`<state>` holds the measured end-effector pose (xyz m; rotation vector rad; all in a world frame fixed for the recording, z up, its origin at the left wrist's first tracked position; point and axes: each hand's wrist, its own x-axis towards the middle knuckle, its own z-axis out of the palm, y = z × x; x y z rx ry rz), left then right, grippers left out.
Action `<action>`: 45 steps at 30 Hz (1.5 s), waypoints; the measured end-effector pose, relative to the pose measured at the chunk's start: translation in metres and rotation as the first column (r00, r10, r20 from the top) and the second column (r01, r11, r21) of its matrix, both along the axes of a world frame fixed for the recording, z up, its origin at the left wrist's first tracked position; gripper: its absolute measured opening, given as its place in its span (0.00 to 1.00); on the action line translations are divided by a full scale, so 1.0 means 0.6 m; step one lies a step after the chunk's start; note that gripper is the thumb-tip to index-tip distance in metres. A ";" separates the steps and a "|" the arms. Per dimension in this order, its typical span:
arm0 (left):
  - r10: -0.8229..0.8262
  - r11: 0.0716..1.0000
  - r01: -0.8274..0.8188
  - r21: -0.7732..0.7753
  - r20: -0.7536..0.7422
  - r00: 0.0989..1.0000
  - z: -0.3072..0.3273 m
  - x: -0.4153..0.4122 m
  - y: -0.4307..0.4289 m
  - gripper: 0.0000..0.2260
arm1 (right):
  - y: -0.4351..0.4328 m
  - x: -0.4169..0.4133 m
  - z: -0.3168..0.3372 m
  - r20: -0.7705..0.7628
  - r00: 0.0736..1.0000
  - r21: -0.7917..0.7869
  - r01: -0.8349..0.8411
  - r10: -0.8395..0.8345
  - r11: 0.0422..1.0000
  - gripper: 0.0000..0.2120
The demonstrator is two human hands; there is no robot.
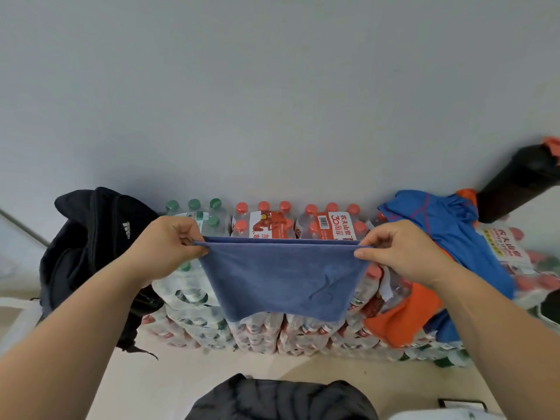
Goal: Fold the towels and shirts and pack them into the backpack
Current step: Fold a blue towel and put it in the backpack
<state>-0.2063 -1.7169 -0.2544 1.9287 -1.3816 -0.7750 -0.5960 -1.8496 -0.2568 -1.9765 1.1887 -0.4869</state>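
Towel [283, 277] — one, blue — pinched by two hands [165, 248] [403, 253].

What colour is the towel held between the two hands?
The towel is plain blue, seen best in the head view.

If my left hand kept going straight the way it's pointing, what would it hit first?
Probably the green-capped water bottles just beyond the left hand, which pinches the blue towel; depth is uncertain.

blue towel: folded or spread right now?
Folded once. The towel hangs doubled: two edges run together along the top, pinched at the corners by the left hand and right hand.
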 end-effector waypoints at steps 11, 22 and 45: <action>-0.090 0.979 0.077 0.189 0.066 0.994 0.033 -0.007 0.017 0.07 | -0.002 0.000 0.010 -0.229 0.953 0.058 -0.191 0.200 0.980 0.05; 0.443 0.893 -0.422 0.154 -0.137 0.886 0.012 0.066 0.033 0.01 | -0.015 0.137 -0.011 -0.050 0.995 0.292 -0.062 0.080 0.954 0.04; 0.440 0.878 -0.462 0.123 -0.583 0.683 -0.097 0.229 -0.217 0.07 | -0.175 0.385 -0.074 0.184 0.796 0.578 0.387 -0.577 0.718 0.02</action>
